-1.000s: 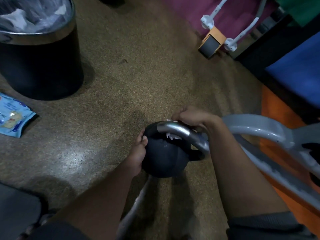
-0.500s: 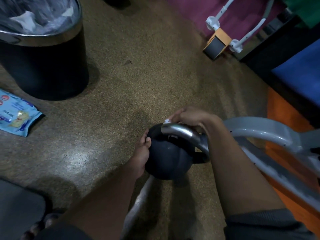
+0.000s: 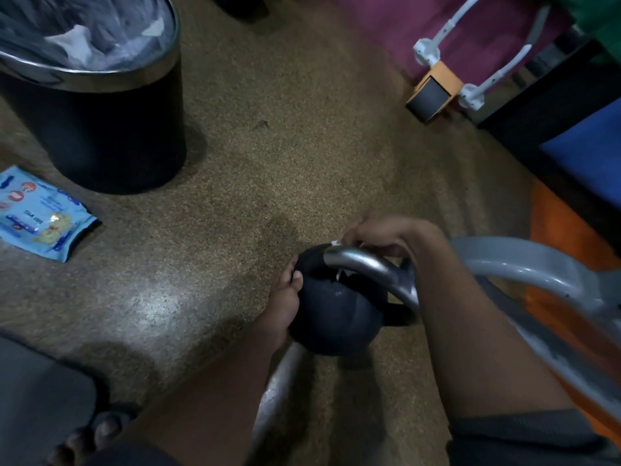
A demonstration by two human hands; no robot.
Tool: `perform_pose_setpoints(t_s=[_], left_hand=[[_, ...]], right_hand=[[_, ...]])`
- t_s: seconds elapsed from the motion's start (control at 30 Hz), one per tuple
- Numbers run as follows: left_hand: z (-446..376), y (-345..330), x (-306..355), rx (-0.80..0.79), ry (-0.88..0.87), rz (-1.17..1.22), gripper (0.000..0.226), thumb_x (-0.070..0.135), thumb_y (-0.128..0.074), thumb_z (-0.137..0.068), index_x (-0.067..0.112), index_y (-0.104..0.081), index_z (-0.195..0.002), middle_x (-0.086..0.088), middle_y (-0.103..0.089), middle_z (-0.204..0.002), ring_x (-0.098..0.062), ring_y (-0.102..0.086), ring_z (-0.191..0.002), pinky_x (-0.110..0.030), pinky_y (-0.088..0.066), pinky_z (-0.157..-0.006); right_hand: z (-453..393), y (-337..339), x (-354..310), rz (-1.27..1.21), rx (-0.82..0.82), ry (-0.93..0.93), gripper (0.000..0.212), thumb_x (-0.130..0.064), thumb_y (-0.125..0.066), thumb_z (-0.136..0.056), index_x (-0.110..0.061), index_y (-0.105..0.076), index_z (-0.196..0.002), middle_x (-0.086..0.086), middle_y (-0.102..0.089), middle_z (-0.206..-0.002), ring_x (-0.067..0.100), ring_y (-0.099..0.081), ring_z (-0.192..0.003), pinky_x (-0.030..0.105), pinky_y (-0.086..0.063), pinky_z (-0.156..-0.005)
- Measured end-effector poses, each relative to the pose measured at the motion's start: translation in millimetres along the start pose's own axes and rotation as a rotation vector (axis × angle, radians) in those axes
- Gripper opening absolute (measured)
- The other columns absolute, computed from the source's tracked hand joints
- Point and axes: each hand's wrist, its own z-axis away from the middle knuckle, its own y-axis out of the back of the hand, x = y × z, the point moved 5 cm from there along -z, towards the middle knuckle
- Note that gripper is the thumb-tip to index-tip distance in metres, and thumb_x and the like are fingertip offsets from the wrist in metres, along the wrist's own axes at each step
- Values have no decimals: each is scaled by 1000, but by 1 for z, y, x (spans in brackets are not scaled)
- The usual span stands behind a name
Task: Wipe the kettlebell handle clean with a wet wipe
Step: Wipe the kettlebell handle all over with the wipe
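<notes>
Left hand [image 3: 282,311] steadies kettlebell [image 3: 336,317]; right hand [image 3: 379,233] pinches wet wipe [image 3: 336,243] on handle [image 3: 366,267].

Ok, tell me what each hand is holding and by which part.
The left hand steadies the kettlebell by the side of its round body. The right hand grips the wet wipe around the top of the handle.
</notes>
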Motion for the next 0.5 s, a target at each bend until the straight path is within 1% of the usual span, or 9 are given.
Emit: perform_pose_setpoints(t_s=[0.07, 0.13, 0.2, 0.27, 0.33, 0.37, 0.43, 0.47, 0.5], left_hand=[[0, 0, -1, 7, 3, -5, 43, 26, -40, -108, 36, -39, -150, 0, -39, -155, -25, -41, -139, -41, -38, -112], [-2, 0, -1, 19, -15, -29, 43, 25, -40, -108, 35, -40, -150, -1, -38, -157, -25, -40, -140, -41, -36, -115], [-3, 1, 2, 29, -28, -50, 44, 24, -40, -108, 32, -39, -151, -4, -38, -158, -26, -40, -141, -39, -35, -114], [-3, 1, 3, 25, -26, -50, 44, 24, -39, -108, 32, -38, -152, -3, -39, -157, -26, -40, -140, -36, -37, -108], [-2, 1, 1, 15, -18, -32, 44, 24, -39, -109, 33, -39, -151, -1, -40, -155, -25, -41, -139, -35, -39, -104], [-2, 1, -1, 14, -15, -29, 43, 25, -39, -109, 33, -39, -151, -1, -40, -154, -25, -41, -138, -35, -39, -104], [-5, 2, -3, 23, -25, -51, 43, 26, -39, -108, 35, -40, -150, -1, -37, -156, -25, -40, -139, -37, -38, -107], [-7, 2, -4, 27, -35, -66, 42, 26, -40, -108, 36, -41, -150, -2, -36, -158, -25, -40, -140, -39, -37, -110], [-9, 2, -5, 28, -43, -79, 42, 26, -40, -108, 36, -41, -149, -4, -36, -158, -26, -40, -140, -41, -36, -114]], right_hand=[[2, 6, -6, -47, 2, 41, 15, -4, -65, -85, -3, -73, -98, 14, -74, -96, 24, -70, -89, 35, -58, -82], [0, 5, -14, -36, 8, 69, 13, -5, -66, -86, -8, -74, -95, 10, -74, -96, 25, -70, -94, 39, -57, -87], [-6, -2, -14, 67, 36, 63, 10, -9, -66, -86, -14, -75, -88, 5, -74, -95, 25, -69, -95, 43, -56, -89], [-9, -9, -9, 176, 25, 43, 12, -14, -63, -89, -17, -74, -89, 4, -74, -97, 23, -70, -94, 44, -56, -89], [-4, -9, -5, 151, -31, 24, 13, -14, -62, -90, -12, -74, -96, 8, -75, -97, 25, -71, -92, 46, -57, -88], [-3, -5, -5, 92, -50, 17, 15, -11, -62, -89, -6, -72, -101, 9, -74, -96, 26, -71, -92, 47, -56, -89], [-2, 4, -7, -23, -35, 26, 25, -4, -61, -90, 10, -62, -111, 6, -73, -91, 25, -70, -88, 41, -57, -85], [-3, 5, -10, -44, -24, 33, 26, -2, -60, -90, 13, -59, -112, 4, -72, -88, 24, -68, -87, 38, -56, -82], [-4, 2, -13, -28, -17, 38, 21, -1, -60, -90, 10, -63, -108, 4, -71, -87, 24, -68, -88, 38, -56, -82]])
